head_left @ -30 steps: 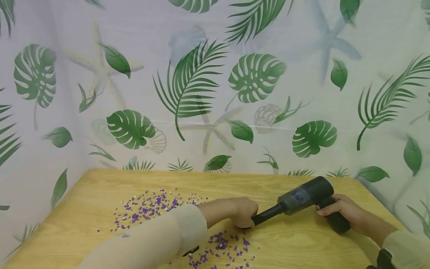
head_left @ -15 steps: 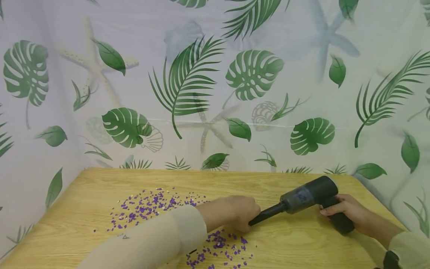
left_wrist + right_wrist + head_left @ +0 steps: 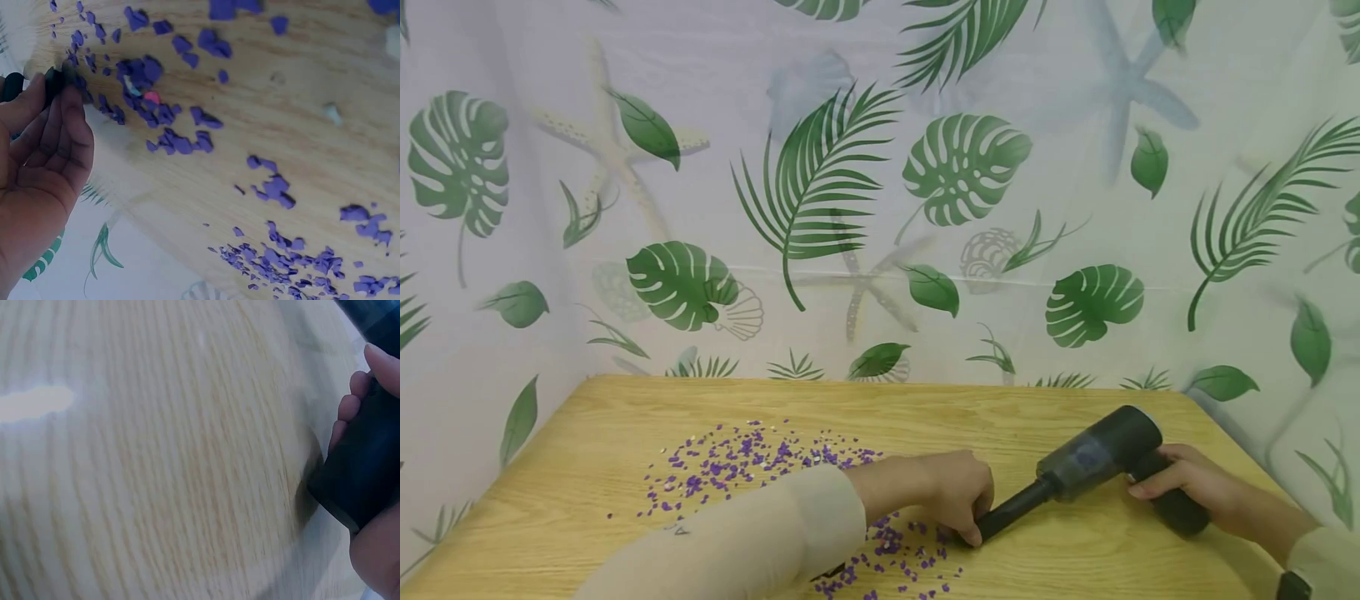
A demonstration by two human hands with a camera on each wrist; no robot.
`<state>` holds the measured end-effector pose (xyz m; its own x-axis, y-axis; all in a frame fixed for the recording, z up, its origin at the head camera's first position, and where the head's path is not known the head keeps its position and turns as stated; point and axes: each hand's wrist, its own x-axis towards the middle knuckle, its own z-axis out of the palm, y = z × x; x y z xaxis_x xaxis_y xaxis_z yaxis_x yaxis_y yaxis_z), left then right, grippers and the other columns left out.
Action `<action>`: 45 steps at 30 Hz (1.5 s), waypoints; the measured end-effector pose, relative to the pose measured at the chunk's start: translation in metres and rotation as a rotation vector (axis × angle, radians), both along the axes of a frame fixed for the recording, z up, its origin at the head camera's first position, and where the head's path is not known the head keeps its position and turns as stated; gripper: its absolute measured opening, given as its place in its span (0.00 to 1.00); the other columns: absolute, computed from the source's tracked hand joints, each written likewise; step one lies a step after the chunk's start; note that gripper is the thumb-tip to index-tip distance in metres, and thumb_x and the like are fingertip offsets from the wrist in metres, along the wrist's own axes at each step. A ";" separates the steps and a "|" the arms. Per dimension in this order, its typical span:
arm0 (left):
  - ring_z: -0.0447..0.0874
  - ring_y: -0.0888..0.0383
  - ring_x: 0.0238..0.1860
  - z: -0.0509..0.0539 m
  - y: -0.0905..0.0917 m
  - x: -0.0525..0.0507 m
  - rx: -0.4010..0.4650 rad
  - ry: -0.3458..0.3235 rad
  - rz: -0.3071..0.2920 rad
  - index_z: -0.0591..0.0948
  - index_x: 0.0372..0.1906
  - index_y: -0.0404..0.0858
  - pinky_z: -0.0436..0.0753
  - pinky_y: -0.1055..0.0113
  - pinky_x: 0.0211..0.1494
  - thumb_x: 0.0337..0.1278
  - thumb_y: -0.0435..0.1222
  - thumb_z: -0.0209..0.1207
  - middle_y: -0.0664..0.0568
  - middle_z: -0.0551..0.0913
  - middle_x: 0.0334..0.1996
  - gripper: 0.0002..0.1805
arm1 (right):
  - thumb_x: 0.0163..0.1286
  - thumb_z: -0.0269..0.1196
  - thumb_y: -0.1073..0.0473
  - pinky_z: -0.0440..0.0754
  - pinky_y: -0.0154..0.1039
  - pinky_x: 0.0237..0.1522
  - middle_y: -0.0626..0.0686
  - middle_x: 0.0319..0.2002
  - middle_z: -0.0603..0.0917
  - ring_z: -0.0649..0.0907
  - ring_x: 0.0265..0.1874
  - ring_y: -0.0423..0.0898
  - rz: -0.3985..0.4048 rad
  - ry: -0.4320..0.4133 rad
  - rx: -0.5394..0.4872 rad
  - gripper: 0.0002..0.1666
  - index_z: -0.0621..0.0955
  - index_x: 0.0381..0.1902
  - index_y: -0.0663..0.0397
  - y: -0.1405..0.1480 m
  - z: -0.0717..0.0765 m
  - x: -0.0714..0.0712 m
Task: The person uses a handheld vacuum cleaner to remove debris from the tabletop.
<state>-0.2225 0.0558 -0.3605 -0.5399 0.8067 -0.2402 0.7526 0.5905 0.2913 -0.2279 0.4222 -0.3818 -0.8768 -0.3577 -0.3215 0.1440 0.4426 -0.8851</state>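
Note:
A black handheld vacuum cleaner with a clear dust cup is tilted over the right half of the wooden table. My right hand wraps round its handle, also visible as a black grip in the right wrist view. At the front end, my left hand pinches the tip of the narrow black nozzle between thumb and fingers. Small purple bits lie below and beside that hand. The left wrist view has the fingers at the dark nozzle end, which they partly hide.
A wider scatter of purple bits, with a few pale ones, covers the table's left middle. My left sleeve hides part of it. Behind the wooden table hangs a leaf-patterned curtain.
The vacuum cleaner has shifted slightly right and toward me, its nozzle tip lower in view. Both hands have moved along with it, still holding it.

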 end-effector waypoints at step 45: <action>0.80 0.67 0.24 0.009 -0.084 -0.008 -0.015 -0.163 0.124 0.84 0.30 0.43 0.78 0.76 0.33 0.60 0.41 0.68 0.61 0.81 0.24 0.07 | 0.60 0.68 0.62 0.81 0.40 0.39 0.44 0.32 0.83 0.81 0.33 0.42 -0.034 0.120 -0.008 0.09 0.84 0.39 0.56 -0.096 -0.002 -0.015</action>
